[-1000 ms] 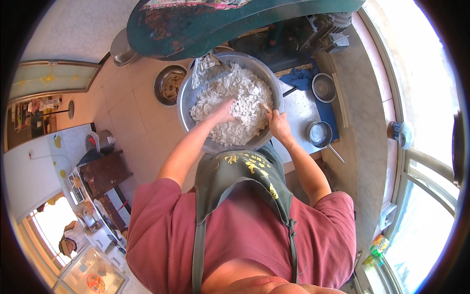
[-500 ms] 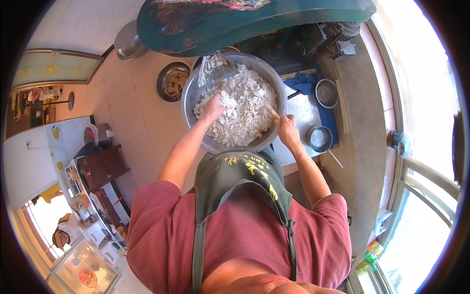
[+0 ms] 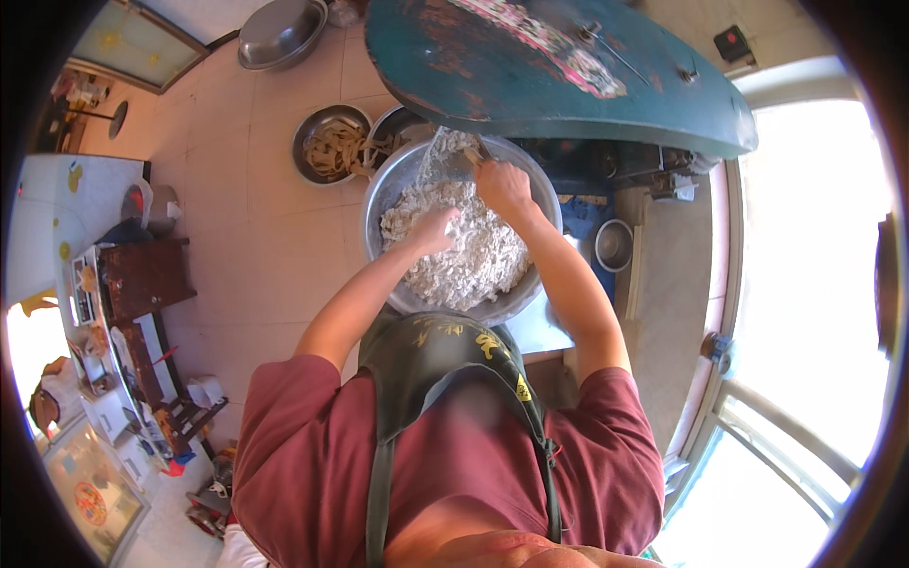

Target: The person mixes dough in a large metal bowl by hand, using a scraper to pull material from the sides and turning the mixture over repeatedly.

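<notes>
A large metal bowl [image 3: 374, 232] is full of white, crumbly dough mixture [image 3: 469, 260]. My left hand [image 3: 432, 229] is in the mixture at the bowl's middle, thumb and fingers apart, some fingertips hidden. Near the bowl's top, my right hand [image 3: 502, 189] is closed on a short wooden stick [image 3: 473, 154], close beside a flour-coated, thin piece [image 3: 437, 156] under the green machine housing. What lies beyond the stick is partly hidden.
A worn green housing [image 3: 559, 76] overhangs the bowl. Two metal bowls, one holding pale strips [image 3: 329, 151], sit at left; a larger basin [image 3: 282, 33] lies farther back. A small bowl [image 3: 613, 244] is at right near the windows [image 3: 805, 237]. A cluttered brown cabinet [image 3: 144, 276] is left.
My right hand and stick have moved up and left to the bowl's top. My left hand has shifted right and down in the mixture. The whole view has shifted, showing more green housing.
</notes>
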`<state>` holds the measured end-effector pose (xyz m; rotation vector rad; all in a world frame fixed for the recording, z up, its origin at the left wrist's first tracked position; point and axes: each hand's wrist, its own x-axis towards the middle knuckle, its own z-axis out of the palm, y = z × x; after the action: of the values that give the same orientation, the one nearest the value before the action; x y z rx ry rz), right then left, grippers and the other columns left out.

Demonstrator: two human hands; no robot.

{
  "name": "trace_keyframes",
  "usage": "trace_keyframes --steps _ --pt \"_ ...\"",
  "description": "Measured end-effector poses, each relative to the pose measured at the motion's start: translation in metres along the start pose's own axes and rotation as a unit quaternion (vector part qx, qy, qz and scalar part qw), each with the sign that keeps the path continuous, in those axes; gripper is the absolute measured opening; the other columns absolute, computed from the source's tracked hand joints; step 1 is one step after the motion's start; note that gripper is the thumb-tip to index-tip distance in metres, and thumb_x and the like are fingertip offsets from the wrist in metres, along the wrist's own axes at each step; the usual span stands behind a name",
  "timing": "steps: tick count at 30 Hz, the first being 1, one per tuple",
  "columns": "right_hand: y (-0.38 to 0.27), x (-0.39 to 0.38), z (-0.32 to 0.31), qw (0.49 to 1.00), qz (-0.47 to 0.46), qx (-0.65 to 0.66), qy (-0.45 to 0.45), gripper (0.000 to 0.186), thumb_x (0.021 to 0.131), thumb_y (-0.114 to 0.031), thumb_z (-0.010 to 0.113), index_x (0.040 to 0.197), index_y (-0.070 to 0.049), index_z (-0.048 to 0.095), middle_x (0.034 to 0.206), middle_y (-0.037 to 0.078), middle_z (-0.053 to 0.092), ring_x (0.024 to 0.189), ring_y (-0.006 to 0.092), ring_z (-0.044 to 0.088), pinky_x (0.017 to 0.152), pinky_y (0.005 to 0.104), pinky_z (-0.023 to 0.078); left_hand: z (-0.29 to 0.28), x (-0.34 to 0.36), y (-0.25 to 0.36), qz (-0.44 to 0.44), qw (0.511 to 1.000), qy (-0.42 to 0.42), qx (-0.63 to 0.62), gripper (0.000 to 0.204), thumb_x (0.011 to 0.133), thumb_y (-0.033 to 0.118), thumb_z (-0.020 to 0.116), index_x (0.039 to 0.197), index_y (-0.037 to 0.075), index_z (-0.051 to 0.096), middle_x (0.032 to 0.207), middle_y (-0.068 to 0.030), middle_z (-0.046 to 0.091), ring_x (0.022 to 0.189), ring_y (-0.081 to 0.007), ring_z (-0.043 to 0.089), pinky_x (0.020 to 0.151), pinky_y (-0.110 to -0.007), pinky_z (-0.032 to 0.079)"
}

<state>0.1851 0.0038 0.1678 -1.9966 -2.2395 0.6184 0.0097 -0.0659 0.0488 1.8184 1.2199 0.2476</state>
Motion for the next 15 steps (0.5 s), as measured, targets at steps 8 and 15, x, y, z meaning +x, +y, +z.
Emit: trace_keyframes --steps 8,15 --pt "-0.023 0.021 0.002 0.996 -0.008 -0.076 -0.039 0.032 0.096 -0.024 0.044 0.125 -0.017 0.057 0.093 0.022 0.07 0.086 0.0408 0.069 0.073 0.0493 0.056 -0.007 -0.021 -0.011 -0.045 0.994 0.042 0.09 0.019 0.08 0.004 0.064 0.099 0.006 0.058 0.101 -0.0179 0.064 0.094 -0.0366 0.064 0.073 -0.048 0.05" --pt "-0.022 0.05 0.029 0.999 -0.025 -0.027 0.023 0.05 0.099 -0.04 0.044 0.089 0.002 0.07 0.082 0.029 0.068 0.084 0.0447 0.068 0.079 0.0514 0.054 -0.005 -0.007 0.007 -0.005 0.993 0.013 0.115 0.037 0.081 0.006 0.066 0.117 0.009 0.058 0.095 -0.0161 0.068 0.084 -0.0368 0.067 0.072 -0.049 0.051"
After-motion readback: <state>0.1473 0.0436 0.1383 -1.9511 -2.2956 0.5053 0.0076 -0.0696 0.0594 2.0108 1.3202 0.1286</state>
